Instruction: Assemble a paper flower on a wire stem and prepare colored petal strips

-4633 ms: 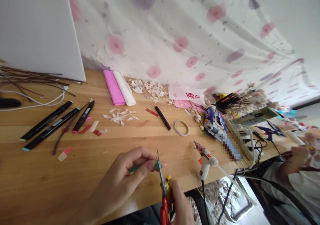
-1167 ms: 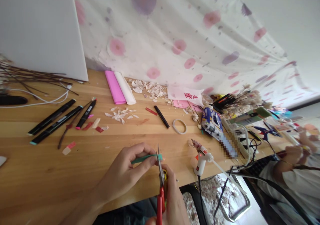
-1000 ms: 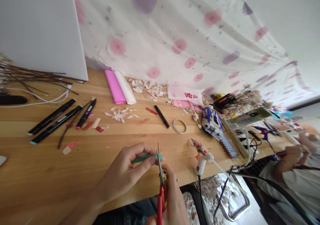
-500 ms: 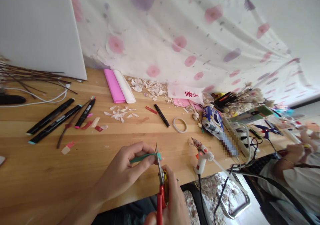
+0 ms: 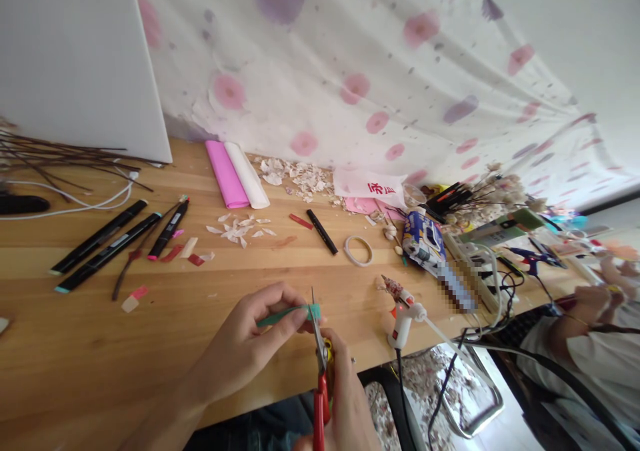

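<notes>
Between its thumb and fingers, my left hand point(image 5: 265, 331) pinches a green paper strip point(image 5: 281, 315) over the front edge of the wooden table point(image 5: 165, 344). My right hand point(image 5: 345, 397) is wrapped round the red handles of a pair of scissors point(image 5: 320, 391). The blades point away from me and lie across the strip's right end, just beside my left fingertips. Something yellow shows between the scissors and my right fingers; I cannot make out what it is.
Markers point(image 5: 170, 227) and a brown stem lie left. Cut petals point(image 5: 240, 229), a black pen point(image 5: 322, 231) and a tape ring point(image 5: 358, 251) are further back. A white glue gun point(image 5: 401, 324) with its cord stands right. Another person's hands point(image 5: 595, 304) are at far right.
The scissor blades have shifted slightly on the strip's end, and more green shows right of them. Both hands keep their holds. The whole view has moved slightly.
</notes>
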Demonstrator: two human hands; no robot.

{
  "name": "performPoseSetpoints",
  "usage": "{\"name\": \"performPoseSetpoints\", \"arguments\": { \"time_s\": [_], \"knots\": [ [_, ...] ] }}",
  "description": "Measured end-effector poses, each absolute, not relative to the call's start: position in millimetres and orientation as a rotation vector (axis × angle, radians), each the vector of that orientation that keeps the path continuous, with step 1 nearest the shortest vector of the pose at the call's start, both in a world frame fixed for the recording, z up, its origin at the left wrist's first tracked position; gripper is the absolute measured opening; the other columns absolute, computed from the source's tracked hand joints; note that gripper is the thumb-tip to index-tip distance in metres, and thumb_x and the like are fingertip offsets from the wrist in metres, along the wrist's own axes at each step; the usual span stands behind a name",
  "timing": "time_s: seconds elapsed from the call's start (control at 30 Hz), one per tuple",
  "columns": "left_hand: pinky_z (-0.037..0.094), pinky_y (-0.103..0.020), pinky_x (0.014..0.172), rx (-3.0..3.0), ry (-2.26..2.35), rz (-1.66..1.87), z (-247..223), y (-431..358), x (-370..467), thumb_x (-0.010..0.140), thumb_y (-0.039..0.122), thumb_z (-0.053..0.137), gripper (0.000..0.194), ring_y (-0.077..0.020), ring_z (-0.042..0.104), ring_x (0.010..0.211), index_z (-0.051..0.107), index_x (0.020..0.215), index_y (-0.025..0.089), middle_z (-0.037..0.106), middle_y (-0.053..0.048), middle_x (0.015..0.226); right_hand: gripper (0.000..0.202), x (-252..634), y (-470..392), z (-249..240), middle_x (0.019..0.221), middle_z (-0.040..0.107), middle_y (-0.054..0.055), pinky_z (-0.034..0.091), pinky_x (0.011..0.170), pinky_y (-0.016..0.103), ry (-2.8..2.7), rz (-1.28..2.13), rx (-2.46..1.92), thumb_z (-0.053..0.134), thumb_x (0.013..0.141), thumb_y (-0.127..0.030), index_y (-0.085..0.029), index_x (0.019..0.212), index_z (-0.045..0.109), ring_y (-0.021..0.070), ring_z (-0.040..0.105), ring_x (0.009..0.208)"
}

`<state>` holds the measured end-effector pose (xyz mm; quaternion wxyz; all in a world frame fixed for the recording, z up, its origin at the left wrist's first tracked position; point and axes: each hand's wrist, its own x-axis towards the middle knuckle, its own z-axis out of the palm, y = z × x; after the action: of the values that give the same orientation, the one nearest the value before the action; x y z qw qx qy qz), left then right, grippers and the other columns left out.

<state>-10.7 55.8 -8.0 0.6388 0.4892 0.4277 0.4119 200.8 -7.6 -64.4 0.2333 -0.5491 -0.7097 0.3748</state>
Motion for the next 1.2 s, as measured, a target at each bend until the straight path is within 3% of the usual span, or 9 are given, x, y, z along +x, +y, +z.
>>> {"name": "performPoseSetpoints", "arguments": {
  "time_s": [0.13, 0.3, 0.47, 0.7, 0.83, 1.03, 1.2],
  "knots": [
    [0.054, -0.03, 0.081, 1.101, 0.974, 0.973, -7.8, 56.3, -8.4, 0.094, 0.046, 0.06, 0.026, -0.0223, 0.073, 0.093, 0.065, 0.091, 0.021, 0.079, -0.007, 0.099, 0.101, 200.7, -10.6, -68.5, 0.142, 0.053, 0.02, 0.048, 0.105, 0.042, -1.988, 0.925, -1.533, 0.067, 0.076, -0.073, -0.018, 0.15, 0.026, 0.0372, 0.059, 0.127],
    [0.052, -0.026, 0.082, 1.176, 0.979, 0.968, -8.8, 56.4, -6.9, 0.095, 0.04, 0.06, 0.021, -0.0195, 0.072, 0.097, 0.067, 0.091, 0.021, 0.078, -0.005, 0.103, 0.099, 198.0, -14.2, -67.2, 0.145, 0.051, 0.02, 0.044, 0.109, 0.041, -1.998, 0.843, -1.578, 0.068, 0.079, -0.068, -0.017, 0.151, 0.025, 0.0367, 0.053, 0.134],
    [0.052, -0.025, 0.081, 1.159, 0.984, 0.968, -8.5, 56.2, -7.1, 0.094, 0.038, 0.061, 0.02, -0.0193, 0.071, 0.095, 0.068, 0.09, 0.02, 0.078, -0.005, 0.1, 0.1, 196.8, -14.9, -66.7, 0.14, 0.056, 0.017, 0.05, 0.103, 0.037, -1.971, 0.83, -1.616, 0.08, 0.071, -0.052, -0.018, 0.149, 0.029, 0.0359, 0.06, 0.125],
    [0.052, -0.023, 0.075, 1.178, 1.019, 0.96, -9.9, 55.5, -8.1, 0.094, 0.041, 0.062, 0.021, -0.019, 0.07, 0.094, 0.068, 0.091, 0.021, 0.075, -0.003, 0.094, 0.091, 195.7, -13.2, -65.7, 0.139, 0.058, 0.015, 0.052, 0.1, 0.037, -1.954, 0.829, -1.586, 0.077, 0.066, -0.036, -0.02, 0.145, 0.035, 0.0362, 0.06, 0.126],
    [0.052, -0.023, 0.075, 1.171, 1.011, 0.947, -12.1, 55.8, -8.1, 0.095, 0.042, 0.061, 0.021, -0.0188, 0.07, 0.097, 0.069, 0.092, 0.022, 0.076, -0.002, 0.095, 0.086, 192.1, -12.3, -60.9, 0.128, 0.064, 0.012, 0.053, 0.098, 0.039, -1.885, 0.868, -1.624, 0.075, 0.066, -0.03, -0.022, 0.143, 0.037, 0.0349, 0.065, 0.118],
    [0.052, -0.025, 0.075, 1.154, 1.001, 0.943, -12.9, 56.0, -8.6, 0.094, 0.045, 0.061, 0.024, -0.0197, 0.07, 0.097, 0.069, 0.092, 0.022, 0.077, -0.003, 0.098, 0.082, 185.1, -12.0, -53.2, 0.104, 0.069, 0.008, 0.059, 0.083, 0.043, -1.8, 0.869, -1.662, 0.08, 0.062, -0.036, -0.029, 0.137, 0.047, 0.0371, 0.072, 0.096],
    [0.052, -0.025, 0.08, 1.155, 0.993, 0.945, -13.0, 55.0, -9.1, 0.095, 0.044, 0.061, 0.023, -0.0189, 0.07, 0.099, 0.069, 0.093, 0.022, 0.078, -0.003, 0.1, 0.077, 181.7, -9.9, -49.9, 0.097, 0.069, 0.006, 0.061, 0.075, 0.043, -1.782, 0.838, -1.669, 0.079, 0.061, -0.035, -0.03, 0.133, 0.052, 0.037, 0.072, 0.093]
  ]
}}
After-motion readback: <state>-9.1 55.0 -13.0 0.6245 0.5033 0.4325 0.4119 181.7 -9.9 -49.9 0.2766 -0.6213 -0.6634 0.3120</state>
